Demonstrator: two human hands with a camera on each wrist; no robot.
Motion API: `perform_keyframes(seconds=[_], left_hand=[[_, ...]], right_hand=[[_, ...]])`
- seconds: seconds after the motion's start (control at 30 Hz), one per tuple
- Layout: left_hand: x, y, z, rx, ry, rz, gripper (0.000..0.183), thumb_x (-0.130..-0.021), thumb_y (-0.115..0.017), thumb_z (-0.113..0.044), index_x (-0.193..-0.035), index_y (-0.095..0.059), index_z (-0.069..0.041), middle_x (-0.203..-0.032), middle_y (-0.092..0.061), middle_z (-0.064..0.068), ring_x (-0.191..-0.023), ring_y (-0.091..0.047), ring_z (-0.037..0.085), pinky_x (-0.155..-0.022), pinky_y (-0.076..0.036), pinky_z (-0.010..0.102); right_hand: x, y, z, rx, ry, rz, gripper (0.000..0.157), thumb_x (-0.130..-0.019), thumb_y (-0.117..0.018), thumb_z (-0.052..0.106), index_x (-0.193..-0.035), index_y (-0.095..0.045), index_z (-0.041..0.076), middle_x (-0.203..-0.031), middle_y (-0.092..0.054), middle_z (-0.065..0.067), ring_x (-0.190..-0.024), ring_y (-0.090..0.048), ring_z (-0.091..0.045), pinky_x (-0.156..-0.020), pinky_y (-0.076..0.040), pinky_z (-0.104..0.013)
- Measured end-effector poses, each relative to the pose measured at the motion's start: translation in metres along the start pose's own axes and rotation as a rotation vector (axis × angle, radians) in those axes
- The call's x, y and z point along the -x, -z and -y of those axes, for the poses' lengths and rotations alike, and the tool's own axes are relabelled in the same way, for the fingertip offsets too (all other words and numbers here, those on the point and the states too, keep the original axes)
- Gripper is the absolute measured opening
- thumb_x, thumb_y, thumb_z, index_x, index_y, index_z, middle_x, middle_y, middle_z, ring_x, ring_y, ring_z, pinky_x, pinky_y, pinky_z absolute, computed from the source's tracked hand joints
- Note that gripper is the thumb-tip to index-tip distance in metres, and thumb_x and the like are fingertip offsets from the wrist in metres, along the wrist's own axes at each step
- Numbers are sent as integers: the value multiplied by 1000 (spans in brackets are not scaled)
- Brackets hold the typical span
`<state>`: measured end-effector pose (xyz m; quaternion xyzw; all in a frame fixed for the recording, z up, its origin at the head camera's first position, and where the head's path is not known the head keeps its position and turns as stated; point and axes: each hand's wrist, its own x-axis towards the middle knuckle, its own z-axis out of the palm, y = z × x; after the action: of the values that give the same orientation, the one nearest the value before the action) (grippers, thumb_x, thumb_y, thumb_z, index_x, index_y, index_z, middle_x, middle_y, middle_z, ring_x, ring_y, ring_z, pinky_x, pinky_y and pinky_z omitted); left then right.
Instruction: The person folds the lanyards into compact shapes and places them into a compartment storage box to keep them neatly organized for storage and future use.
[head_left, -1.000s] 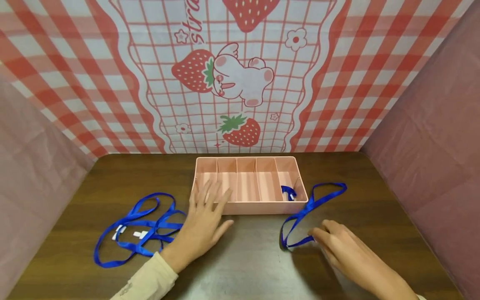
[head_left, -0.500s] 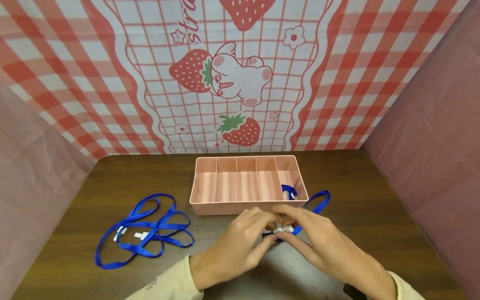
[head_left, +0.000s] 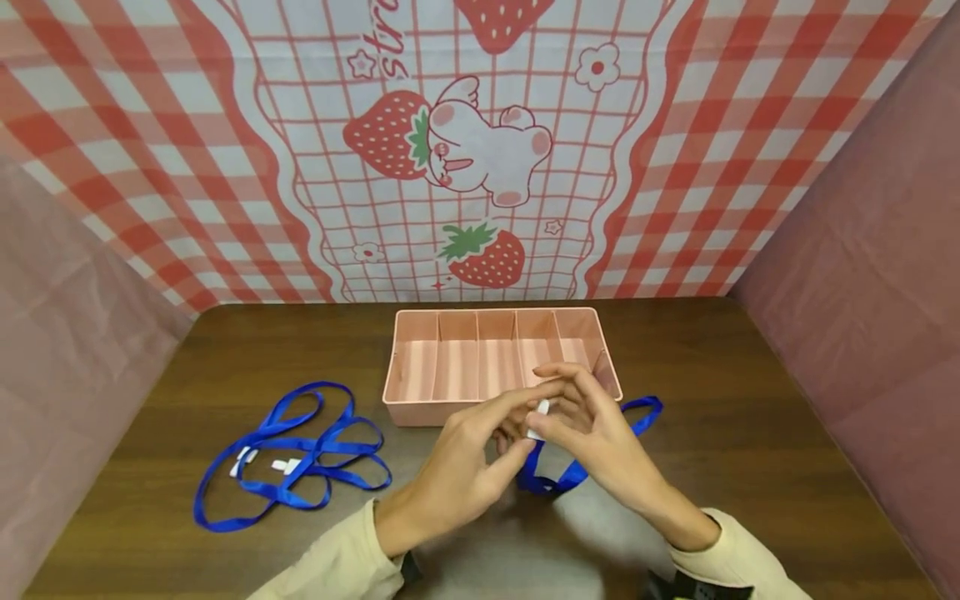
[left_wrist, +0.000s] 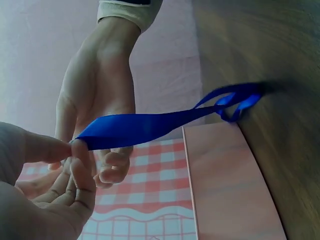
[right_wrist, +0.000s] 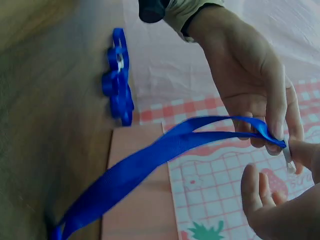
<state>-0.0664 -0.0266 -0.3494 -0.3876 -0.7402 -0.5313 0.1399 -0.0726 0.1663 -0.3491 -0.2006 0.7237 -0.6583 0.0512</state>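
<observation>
A blue lanyard (head_left: 555, 482) with a white plastic clip (head_left: 538, 418) hangs between my hands, in front of the tray's right end. My left hand (head_left: 468, 462) pinches its end by the clip between thumb and finger, as the left wrist view shows on the blue strap (left_wrist: 135, 129). The right hand (head_left: 607, 442) holds the clip with its thumb laid on it; its other fingers curve behind, partly hidden. The strap's far loop (head_left: 643, 414) trails on the table to the right. In the right wrist view the doubled strap (right_wrist: 135, 175) slopes down from the fingertips.
A pink tray (head_left: 427, 414) with several compartments stands at the table's back; my hands cover part of its right end. To the left, more blue lanyard straps (head_left: 300, 500) with white clips lie loosely looped on the brown table (head_left: 150, 467). A checked strawberry cloth (head_left: 480, 150) hangs behind.
The left hand came from the tray's left side to meet the right hand at the clip. Both have since lifted the clip a little and turned it upright. The lanyard's loop was drawn closer.
</observation>
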Motion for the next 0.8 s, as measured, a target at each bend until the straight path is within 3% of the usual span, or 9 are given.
perform_keyframes(seconds=[0.13,0.23,0.3,0.4,0.5,0.67,0.8], left_hand=[[-2,1,1,10,26,-47,46,-92,-65,4,-135,-55,-8,-94,-68,2,-80,-63,6,-64,-52,16],[-3,3,2,36,4,-110,49,-90,-65,8,-135,-54,-8,-93,-67,5,-74,-63,9,-61,-54,19],[-3,8,2,84,14,-113,53,-88,-65,10,-136,-52,-8,-93,-66,6,-70,-62,10,-58,-53,21],[-1,17,0,136,68,-69,53,-87,-65,7,-136,-54,-11,-89,-64,3,-67,-58,10,-55,-50,23],[-1,26,-2,144,122,-17,41,-90,-66,1,-127,-60,-15,-85,-63,-1,-64,-54,9,-53,-47,23],[1,34,-2,107,158,59,16,-90,-71,-8,-99,-61,-16,-80,-61,-6,-60,-50,6,-49,-44,24],[4,35,-1,96,171,140,14,-93,-71,-16,-94,-57,-17,-77,-58,-8,-58,-47,3,-47,-42,23]], right_hand=[[1,-1,-4,-68,-90,95,48,-102,-57,10,-144,-36,4,-130,-58,-18,-117,-61,-23,-94,-52,-34],[1,-2,-6,-63,-52,243,35,-105,-49,9,-139,-42,0,-111,-68,-18,-103,-68,-23,-91,-53,-33],[1,-3,-5,-47,-7,334,26,-106,-44,7,-132,-48,1,-94,-71,-16,-89,-70,-23,-85,-54,-32],[3,-4,-2,-38,37,416,20,-107,-40,3,-118,-56,4,-76,-68,-13,-68,-68,-26,-68,-57,-36],[5,-3,2,28,59,423,21,-107,-40,5,-107,-60,10,-68,-64,-7,-53,-64,-18,-52,-54,-33],[4,-6,7,71,136,444,22,-106,-41,1,-96,-58,11,-69,-61,-2,-50,-59,-13,-47,-49,-29],[3,-9,10,99,138,445,25,-106,-43,4,-88,-59,12,-66,-60,-2,-49,-57,-13,-42,-47,-27]])
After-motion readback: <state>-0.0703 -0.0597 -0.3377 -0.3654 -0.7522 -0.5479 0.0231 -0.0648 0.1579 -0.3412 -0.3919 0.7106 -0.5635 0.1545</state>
